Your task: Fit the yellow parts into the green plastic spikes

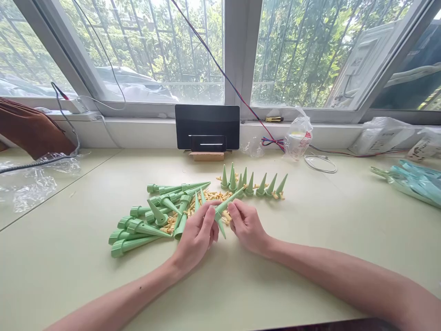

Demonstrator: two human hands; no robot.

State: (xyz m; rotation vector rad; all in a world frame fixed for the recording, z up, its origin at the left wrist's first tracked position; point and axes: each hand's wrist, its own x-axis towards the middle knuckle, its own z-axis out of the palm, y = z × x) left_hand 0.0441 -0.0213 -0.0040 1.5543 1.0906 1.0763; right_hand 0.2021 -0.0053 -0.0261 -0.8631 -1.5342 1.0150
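My left hand (200, 227) is closed round a green plastic spike (229, 202), whose thin tip points up and to the right. A short green point juts downward below the same grip. Close beside it, my right hand (250, 227) is closed in a pinch, with a bit of yellow showing at the fingertips; what it holds is mostly hidden. Behind the hands lies a heap of small yellow plastic pieces (210, 198). Long green spikes (143, 227) with ribbed collars lie piled on the left. Several short green cones (262, 185) stand upright at the back right, some with yellow pieces at their bases.
A dark tablet (206, 119) leans at the window with a phone (207, 143) on a cardboard stand before it. A plastic bag (299, 138), a coiled white cable (320, 164) and blue-green packages (413, 181) lie right. Clear wrapping (34, 186) and a brown bag (32, 126) are left.
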